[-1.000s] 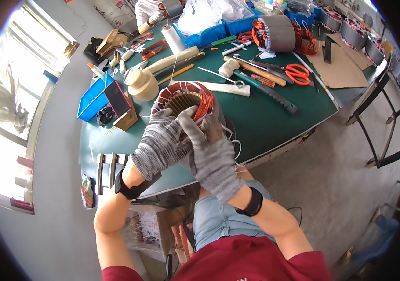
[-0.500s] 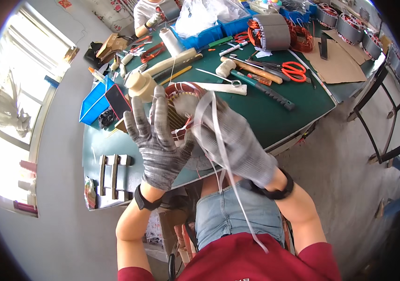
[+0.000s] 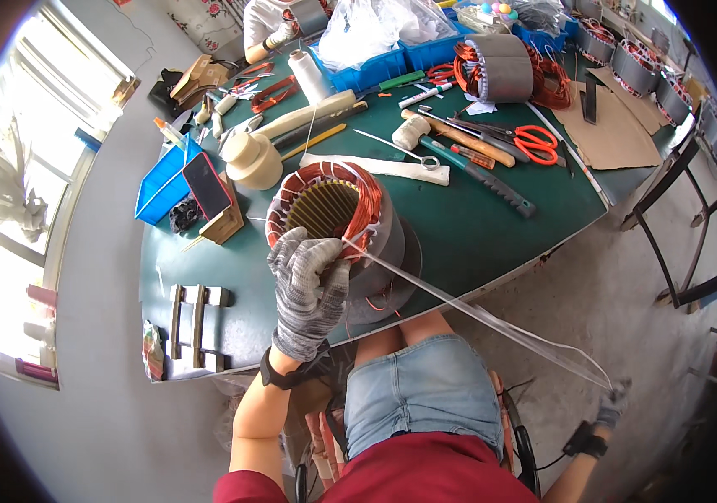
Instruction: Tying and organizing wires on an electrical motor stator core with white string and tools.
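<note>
A motor stator (image 3: pixel 388 243) stands upright on the green table, its copper windings (image 3: pixel 368 197) ringed with white lacing. My left hand (image 3: pixel 308 281), in a grey knit glove, grips the near left of the winding ring with curled fingers. From the ring beside those fingers, a white lacing tape (image 3: pixel 480 313) runs taut down to the right. Its far end is in my gloved right hand (image 3: pixel 614 404), closed and stretched out past the table edge. That hand is small and slightly blurred.
Behind the stator lie a mallet (image 3: pixel 410 132), red-handled scissors (image 3: pixel 535 144) and a white strip (image 3: pixel 375 168). A phone (image 3: pixel 207 186) leans by a blue bin (image 3: pixel 160 189) at left. Another stator (image 3: pixel 497 69) lies farther back. Across the table is another person's gloved hand (image 3: pixel 281 35).
My right hand has swung from the stator far out to the lower right, drawing the tape tight. My left hand has gone from spread fingers to gripping the winding ring.
</note>
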Demonstrator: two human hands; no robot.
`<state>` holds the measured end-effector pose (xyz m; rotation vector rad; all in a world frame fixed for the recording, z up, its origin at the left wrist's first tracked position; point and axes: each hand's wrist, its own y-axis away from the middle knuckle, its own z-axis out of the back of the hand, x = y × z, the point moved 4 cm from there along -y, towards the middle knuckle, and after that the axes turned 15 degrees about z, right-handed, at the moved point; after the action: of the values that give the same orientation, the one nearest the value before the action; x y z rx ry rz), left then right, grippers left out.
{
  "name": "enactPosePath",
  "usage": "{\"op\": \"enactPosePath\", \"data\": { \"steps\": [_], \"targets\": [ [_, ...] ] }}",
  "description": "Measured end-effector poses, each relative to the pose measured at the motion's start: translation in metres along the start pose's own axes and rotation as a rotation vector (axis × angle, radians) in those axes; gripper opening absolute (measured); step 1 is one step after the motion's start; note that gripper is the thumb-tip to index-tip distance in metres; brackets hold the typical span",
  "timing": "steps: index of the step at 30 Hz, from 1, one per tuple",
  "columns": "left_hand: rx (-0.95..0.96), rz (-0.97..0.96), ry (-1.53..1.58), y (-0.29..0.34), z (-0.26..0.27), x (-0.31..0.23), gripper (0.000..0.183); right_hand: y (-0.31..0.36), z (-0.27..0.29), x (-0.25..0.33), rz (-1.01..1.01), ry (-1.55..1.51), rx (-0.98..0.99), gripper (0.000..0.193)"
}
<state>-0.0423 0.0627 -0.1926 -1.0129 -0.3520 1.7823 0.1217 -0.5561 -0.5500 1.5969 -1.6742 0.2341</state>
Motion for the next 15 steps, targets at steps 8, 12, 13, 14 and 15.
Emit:
{"op": "enactPosePath", "data": {
  "steps": [8, 12, 13, 14, 15],
  "targets": [
    [0.039, -0.133, -0.032, 0.005, 0.008, 0.015, 0.027, 0.175, -0.386, -0.102, 0.829, 1.079, 0.964, 0.026],
    [0.079, -0.165, -0.051, -0.003, 0.001, 0.0, 0.026, 0.267, -0.502, -0.165, 1.089, 0.837, 1.48, 0.033],
    [0.114, -0.135, -0.053, -0.002, 0.002, 0.0, 0.025, 0.272, -0.501, -0.18, 1.084, 0.836, 1.474, 0.033],
    [0.112, -0.146, -0.055, -0.004, 0.003, 0.0, 0.026, 0.274, -0.503, -0.191, 0.985, 0.633, 1.454, 0.033],
    [0.096, -0.176, -0.028, -0.002, 0.001, 0.003, 0.025, 0.274, -0.505, -0.194, 0.887, 0.433, 1.423, 0.033]
  ]
}}
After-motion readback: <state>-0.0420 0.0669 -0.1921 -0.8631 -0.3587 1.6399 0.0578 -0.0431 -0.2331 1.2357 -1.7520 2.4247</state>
